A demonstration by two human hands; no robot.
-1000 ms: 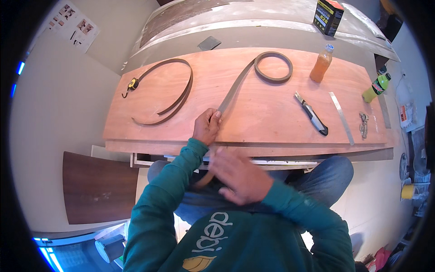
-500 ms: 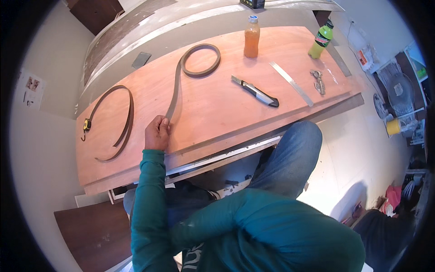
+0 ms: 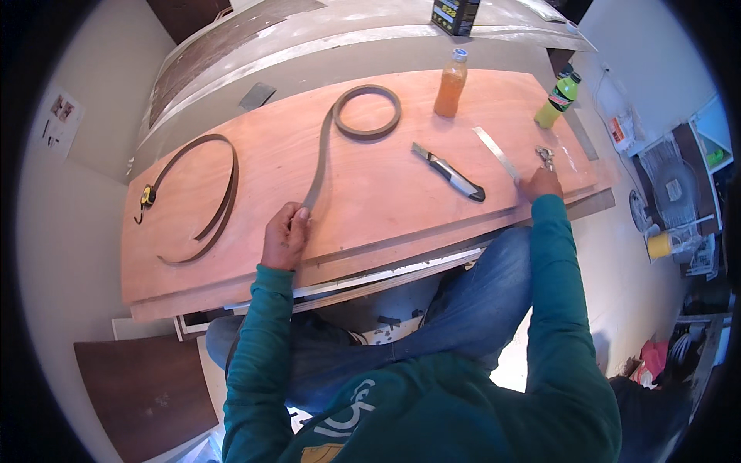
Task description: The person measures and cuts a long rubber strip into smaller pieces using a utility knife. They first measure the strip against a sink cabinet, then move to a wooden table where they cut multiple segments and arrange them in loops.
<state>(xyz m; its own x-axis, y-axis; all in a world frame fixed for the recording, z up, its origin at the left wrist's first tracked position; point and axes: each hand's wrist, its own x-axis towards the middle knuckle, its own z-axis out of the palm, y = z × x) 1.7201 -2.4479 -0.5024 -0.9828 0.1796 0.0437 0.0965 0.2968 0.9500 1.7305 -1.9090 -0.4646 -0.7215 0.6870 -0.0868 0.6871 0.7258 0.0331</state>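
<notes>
brown strip: running across the bench from near the far edge down to the near edge, left of the middle; far end wound into a coil, lying flat toward the far edge.
left hand: at the near edge, thumb and fingers pinching the brown strip.
right hand: stretched over the near edge, close to the near right corner; covering the near end of the flat metal strip, right beside the metal hardware piece; fingertips hidden, so cannot tell if spread or pinching.
step in hand: apparently steadying the brown strip on the left while reaching for something on the right.
next move: seems to call for a sure pinch on the right, without slackening on the left.
utility knife: between coil and flat metal strip, handle toward the near edge.
looped strip: toward the left edge, one end beside the tape measure.
</notes>
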